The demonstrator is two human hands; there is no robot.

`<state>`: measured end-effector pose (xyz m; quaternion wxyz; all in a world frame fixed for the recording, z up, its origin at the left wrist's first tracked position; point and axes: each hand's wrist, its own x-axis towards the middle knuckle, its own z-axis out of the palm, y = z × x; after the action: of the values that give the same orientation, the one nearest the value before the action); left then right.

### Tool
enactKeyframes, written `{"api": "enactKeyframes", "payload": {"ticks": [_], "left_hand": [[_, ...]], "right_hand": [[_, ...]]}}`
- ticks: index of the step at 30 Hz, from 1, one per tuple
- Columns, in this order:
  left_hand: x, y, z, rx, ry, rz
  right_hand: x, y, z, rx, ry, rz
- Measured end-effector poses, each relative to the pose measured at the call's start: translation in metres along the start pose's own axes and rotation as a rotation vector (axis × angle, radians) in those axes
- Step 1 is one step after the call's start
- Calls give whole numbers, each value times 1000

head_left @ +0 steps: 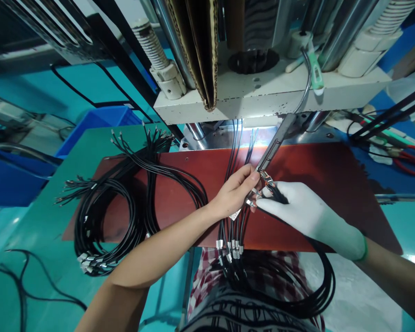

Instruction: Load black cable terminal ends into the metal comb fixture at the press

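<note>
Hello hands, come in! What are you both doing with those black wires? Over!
Left hand bare, right hand gloved, both pinching metal-tipped black cable ends over red board. Loose cable bundle lies left. Lamp arm hangs close above fingers.

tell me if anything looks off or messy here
One oddity: only the right hand wears a white glove; the left hand is bare. Both pinch the metal ends of black cables. The cable pile on the red board is loose but not spilled. No damage shows.

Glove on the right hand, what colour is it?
White, with a green cuff edge at the wrist; the right hand shows it in the head view.
</note>
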<state>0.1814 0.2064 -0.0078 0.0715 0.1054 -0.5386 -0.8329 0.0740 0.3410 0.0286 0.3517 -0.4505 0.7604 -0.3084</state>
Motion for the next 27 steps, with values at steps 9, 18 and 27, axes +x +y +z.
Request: {"api": "enactKeyframes", "payload": {"ticks": [9,18,27], "left_hand": [[-2,-1,0,-25,-10,-24],[-2,-4,3,-64,14,-9],[-7,-5,-1,586,137,168]], "right_hand": [[3,-1,-4,247,52,-148],[5,-5,-3,202,4,-121],[3,2,9,125,64,-33]]}}
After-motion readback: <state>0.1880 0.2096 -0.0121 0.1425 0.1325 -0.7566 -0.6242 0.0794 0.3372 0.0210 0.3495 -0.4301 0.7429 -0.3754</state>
